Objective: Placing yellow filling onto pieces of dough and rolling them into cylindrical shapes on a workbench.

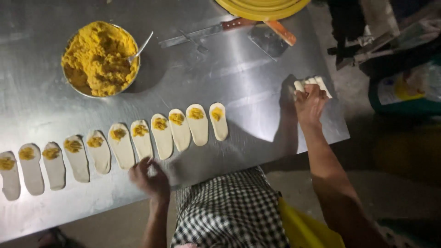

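Head view: the work looks to be at the rolling stage, with a row of oval dough strips [120,146] lying across the steel table [257,87], each topped with yellow filling. The left hand [149,177] sits at six o'clock by the near end of one strip [142,140], fingers curled; whether it pinches dough I cannot tell. The right hand [310,103], at three o'clock, closes loosely on rolled dough pieces [314,83] at the table edge (they look finished). The next move likely calls for lifting a strip's near end cleanly. A bowl of filling [98,59] stands at eleven o'clock.
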